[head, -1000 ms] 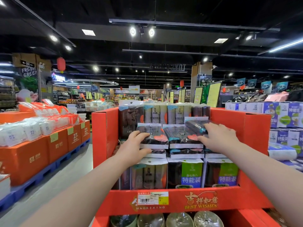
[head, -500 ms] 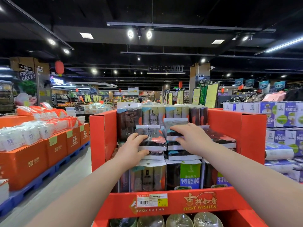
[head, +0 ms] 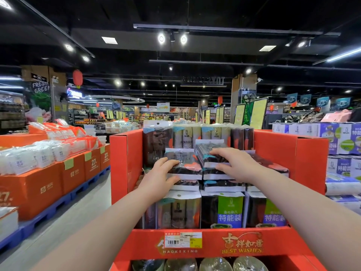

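A red cardboard display bin [head: 214, 243] stands in front of me, filled with dark plastic-wrapped packs. My left hand [head: 159, 176] grips the near left edge of the top pack of the left stack [head: 185, 163], fingers over it and thumb under. My right hand [head: 237, 164] lies on the top pack of the middle stack [head: 209, 153], fingers spread over it and thumb at its white front edge. More packs stand upright along the back [head: 197, 135] and front [head: 230, 212] of the bin.
Orange boxes [head: 39, 184] topped with white packs sit on blue pallets at the left, across a grey floor aisle [head: 64, 222]. Blue and white cartons [head: 343, 141] are stacked at the right. A lower shelf of the bin holds rounded packs [head: 197, 265].
My right hand moved from the right stack to the middle stack and now rests on its top pack. My left hand stayed on the left stack's top pack.
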The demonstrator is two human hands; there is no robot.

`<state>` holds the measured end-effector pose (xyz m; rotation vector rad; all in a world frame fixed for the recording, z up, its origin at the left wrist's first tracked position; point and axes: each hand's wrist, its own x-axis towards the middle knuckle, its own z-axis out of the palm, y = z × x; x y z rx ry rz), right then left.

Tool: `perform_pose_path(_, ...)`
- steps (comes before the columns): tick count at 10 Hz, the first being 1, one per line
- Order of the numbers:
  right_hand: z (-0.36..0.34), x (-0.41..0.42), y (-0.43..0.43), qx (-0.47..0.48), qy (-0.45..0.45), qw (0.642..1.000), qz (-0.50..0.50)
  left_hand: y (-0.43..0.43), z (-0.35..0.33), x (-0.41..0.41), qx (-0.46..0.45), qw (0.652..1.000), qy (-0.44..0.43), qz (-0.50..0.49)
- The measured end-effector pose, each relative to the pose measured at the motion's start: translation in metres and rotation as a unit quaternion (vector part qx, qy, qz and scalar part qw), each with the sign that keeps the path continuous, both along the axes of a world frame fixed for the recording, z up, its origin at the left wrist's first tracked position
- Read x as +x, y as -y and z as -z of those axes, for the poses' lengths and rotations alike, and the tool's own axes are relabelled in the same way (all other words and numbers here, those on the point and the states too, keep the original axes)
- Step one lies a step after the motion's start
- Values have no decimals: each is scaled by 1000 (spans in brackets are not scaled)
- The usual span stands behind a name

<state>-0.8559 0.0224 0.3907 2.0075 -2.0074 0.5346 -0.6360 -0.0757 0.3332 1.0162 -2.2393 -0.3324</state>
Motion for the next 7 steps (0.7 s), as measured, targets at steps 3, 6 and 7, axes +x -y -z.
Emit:
perform_pose_path(3,10,0,7,-34,-59,997,40,-4,4,-4,-25,999,-11,-34)
perform_pose_path(6,18,11,-3,-31,-77,993,82,-24,9,-18,-41,986,6,-165)
perform_pose_path(7,26,11,-12,-36,-97,991,84,-38,15,-22,-43,983,12,-176)
